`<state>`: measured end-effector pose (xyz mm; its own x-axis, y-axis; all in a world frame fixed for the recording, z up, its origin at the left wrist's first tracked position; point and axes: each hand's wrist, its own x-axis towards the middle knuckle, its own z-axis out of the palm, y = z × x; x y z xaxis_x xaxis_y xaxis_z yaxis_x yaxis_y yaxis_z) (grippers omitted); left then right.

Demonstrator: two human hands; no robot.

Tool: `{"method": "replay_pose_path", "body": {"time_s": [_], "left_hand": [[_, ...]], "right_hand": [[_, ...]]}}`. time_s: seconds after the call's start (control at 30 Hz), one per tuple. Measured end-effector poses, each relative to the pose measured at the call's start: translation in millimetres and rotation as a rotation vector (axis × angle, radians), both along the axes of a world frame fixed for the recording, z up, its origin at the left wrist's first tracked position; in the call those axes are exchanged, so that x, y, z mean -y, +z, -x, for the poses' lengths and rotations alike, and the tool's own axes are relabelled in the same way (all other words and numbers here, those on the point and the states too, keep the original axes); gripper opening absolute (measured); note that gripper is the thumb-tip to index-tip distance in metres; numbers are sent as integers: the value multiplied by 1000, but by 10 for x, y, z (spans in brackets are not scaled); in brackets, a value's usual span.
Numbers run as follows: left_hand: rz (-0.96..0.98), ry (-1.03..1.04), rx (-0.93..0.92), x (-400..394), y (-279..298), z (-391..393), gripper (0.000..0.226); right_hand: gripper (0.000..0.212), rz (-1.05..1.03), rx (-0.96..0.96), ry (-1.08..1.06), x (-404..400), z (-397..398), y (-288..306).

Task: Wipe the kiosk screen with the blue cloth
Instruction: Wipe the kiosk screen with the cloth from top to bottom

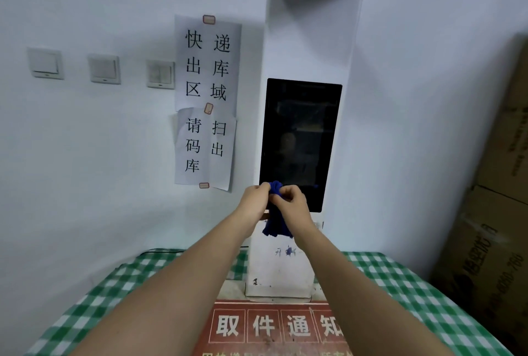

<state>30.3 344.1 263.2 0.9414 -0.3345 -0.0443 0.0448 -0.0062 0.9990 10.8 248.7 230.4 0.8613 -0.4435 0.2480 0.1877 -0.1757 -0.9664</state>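
Note:
The kiosk screen point(300, 138) is a dark, upright panel set in a white kiosk column point(308, 41) standing on the table. The blue cloth point(276, 221) is bunched up and hangs down in front of the screen's lower left corner. My left hand point(255, 198) and my right hand point(291, 201) are raised close together, and both pinch the top of the cloth between fingers and thumb. The cloth's upper tip sticks out above my fingers, level with the screen's lower edge. Whether the cloth touches the glass cannot be told.
A green checked tablecloth point(414, 293) covers the table, with a red notice sign point(274, 327) lying at the kiosk's foot. Paper notices point(207, 98) and three wall switches point(104, 68) are on the wall to the left. Stacked cardboard boxes point(491, 213) stand at the right.

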Motion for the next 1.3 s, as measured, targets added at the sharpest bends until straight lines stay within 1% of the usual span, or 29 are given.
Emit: {"method": "replay_pose_path", "body": {"time_s": [0.07,0.13,0.17,0.3,0.37,0.43,0.53,0.63,0.7,0.77,0.83,0.9,0.97,1.0,1.07,1.13,1.17,1.2,1.23,1.3], "left_hand": [[-3,2,23,36,121,-36,31],[-14,-3,52,57,265,-68,28],[-26,-10,68,63,332,-92,27],[-52,-57,113,71,519,-180,32],[-50,-66,146,80,601,-252,36],[-43,-60,188,102,700,-327,37],[-45,-30,240,123,832,-481,35],[-176,-1,341,88,910,-727,39],[-274,31,414,66,962,-911,48],[-303,53,437,67,1025,-1033,56],[-305,63,447,129,1076,-1138,63],[-292,67,445,207,1099,-1207,68],[-277,67,446,282,1081,-1244,71],[-278,63,449,314,1062,-1256,72],[-274,49,455,361,1012,-1269,76],[-260,42,459,376,983,-1267,79],[-256,41,459,372,977,-1269,79],[-257,39,456,367,980,-1270,79],[-263,36,451,362,981,-1272,79],[-274,23,446,351,988,-1268,78]], "right_hand": [[19,-13,-13,65,40,-21,123],[28,-27,-25,130,92,-53,236],[30,-7,-26,143,124,-82,287],[22,104,46,100,232,-219,461],[17,251,85,28,289,-288,599],[13,444,141,-87,375,-376,764],[17,725,194,-304,534,-512,1053],[26,900,307,-460,718,-697,1349],[27,1031,415,-534,790,-831,1524],[26,1124,519,-599,792,-933,1663],[24,1165,602,-678,760,-1075,1780],[24,1179,631,-755,696,-1221,1835],[26,1247,626,-798,629,-1371,1789],[28,1322,615,-802,604,-1433,1725],[34,1549,616,-763,600,-1494,1578],[40,1781,690,-685,681,-1439,1562],[43,1860,720,-672,734,-1398,1620],[44,1903,729,-693,790,-1369,1698],[43,1886,710,-746,836,-1352,1772],[46,1695,615,-877,853,-1353,1850]]}}
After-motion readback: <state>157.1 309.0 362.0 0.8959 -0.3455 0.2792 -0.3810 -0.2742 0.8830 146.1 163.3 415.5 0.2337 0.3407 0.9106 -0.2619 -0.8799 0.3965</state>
